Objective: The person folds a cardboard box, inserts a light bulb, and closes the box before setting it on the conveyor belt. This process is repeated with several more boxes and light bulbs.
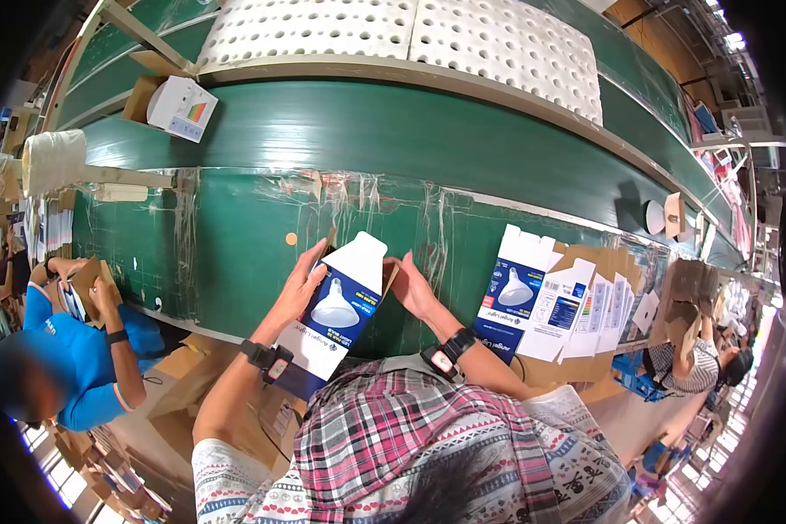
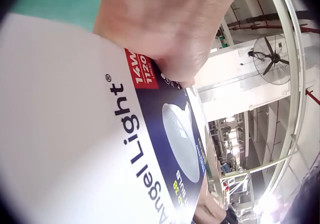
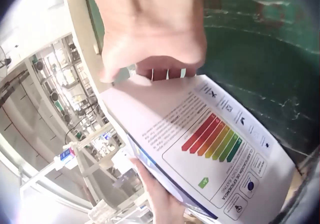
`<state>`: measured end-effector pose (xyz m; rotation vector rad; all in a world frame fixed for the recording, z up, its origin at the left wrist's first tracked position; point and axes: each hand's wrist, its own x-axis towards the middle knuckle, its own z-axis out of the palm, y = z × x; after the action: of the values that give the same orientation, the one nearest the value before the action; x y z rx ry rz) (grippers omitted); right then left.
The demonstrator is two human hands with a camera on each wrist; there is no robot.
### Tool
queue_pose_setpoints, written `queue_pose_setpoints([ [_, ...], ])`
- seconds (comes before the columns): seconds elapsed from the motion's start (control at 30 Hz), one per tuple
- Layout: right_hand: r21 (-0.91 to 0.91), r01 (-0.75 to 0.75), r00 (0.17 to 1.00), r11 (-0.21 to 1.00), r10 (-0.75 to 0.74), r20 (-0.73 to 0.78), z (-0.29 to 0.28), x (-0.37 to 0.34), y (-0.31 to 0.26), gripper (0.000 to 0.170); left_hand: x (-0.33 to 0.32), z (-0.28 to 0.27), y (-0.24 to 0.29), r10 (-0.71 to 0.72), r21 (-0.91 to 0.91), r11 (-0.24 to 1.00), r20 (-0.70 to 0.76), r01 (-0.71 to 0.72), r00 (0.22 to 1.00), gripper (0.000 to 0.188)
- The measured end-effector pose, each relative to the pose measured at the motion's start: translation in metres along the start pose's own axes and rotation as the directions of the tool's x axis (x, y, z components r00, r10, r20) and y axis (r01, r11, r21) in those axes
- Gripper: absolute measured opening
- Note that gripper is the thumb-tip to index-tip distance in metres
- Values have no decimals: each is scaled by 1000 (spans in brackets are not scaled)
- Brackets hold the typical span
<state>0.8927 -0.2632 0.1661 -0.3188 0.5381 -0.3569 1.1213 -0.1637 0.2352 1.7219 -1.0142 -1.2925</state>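
In the head view a white and blue light-bulb box [image 1: 339, 307] stands tilted before the person's chest, its top flap [image 1: 358, 258] raised. The left hand [image 1: 299, 286] grips the box along its left side. At the upper right of the box is the right hand [image 1: 417, 290], its fingers fairly straight at a brown side flap [image 1: 390, 276]. The left wrist view shows the left hand [image 2: 165, 28] against the printed front. Beneath the right hand [image 3: 155, 33] in the right wrist view lies the side panel [image 3: 215, 149] with coloured energy bars; the fingertips are partly hidden behind its edge.
Flattened bulb cartons [image 1: 555, 301] lie overlapping on the green bench to the right. A conveyor belt [image 1: 367, 131] runs behind, carrying an open box [image 1: 182, 106]. Beyond stand perforated white foam trays [image 1: 498, 52]. A person in blue [image 1: 70, 349] works at left, another [image 1: 694, 349] at right.
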Motion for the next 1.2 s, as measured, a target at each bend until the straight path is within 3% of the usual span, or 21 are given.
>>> queue_pose_setpoints([
  [0.03,59,-16,997,998,11,77,-5,-1,0,44,0,0,5,60,32,998,5,-60,998,52],
  [0.13,-145,46,992,988,-28,122,-11,-7,-2,50,5,-1,16,58,-74,996,73,-53,996,53],
  [0.3,-135,34,997,990,-25,71,-3,-15,-5,55,5,-1,15,24,-88,996,120,-13,993,52],
  [0.43,-431,-89,990,898,128,62,-11,-12,-4,57,2,0,22,9,-60,998,162,1,987,52],
  [0.53,-441,-177,974,880,222,52,-8,-5,-19,83,5,1,26,1,-57,998,166,8,986,53],
  [0.67,-405,-278,939,871,335,74,-23,14,3,87,6,-2,25,-1,-33,999,181,7,983,53],
  [0.7,-383,-194,959,903,256,118,-22,14,7,56,7,-4,28,4,-23,1000,206,1,979,53],
  [0.8,-367,-262,918,893,348,191,-42,26,15,65,13,-3,32,-26,-18,999,273,32,962,51],
  [0.83,-266,-252,934,931,305,183,-45,25,18,53,16,-2,30,-59,-25,997,285,69,957,50],
  [0.93,-339,-241,954,909,287,91,-38,20,18,51,23,2,19,-115,-15,992,273,123,955,42],
  [1.07,-628,-64,998,776,41,-50,13,19,14,32,26,8,20,-70,-46,996,221,82,973,35],
  [1.1,-566,-17,999,824,-8,-40,21,15,21,32,28,8,20,-91,-51,993,231,105,969,34],
  [1.2,-590,18,996,807,-69,-64,33,20,24,33,34,7,23,-128,-37,989,235,140,964,33],
])
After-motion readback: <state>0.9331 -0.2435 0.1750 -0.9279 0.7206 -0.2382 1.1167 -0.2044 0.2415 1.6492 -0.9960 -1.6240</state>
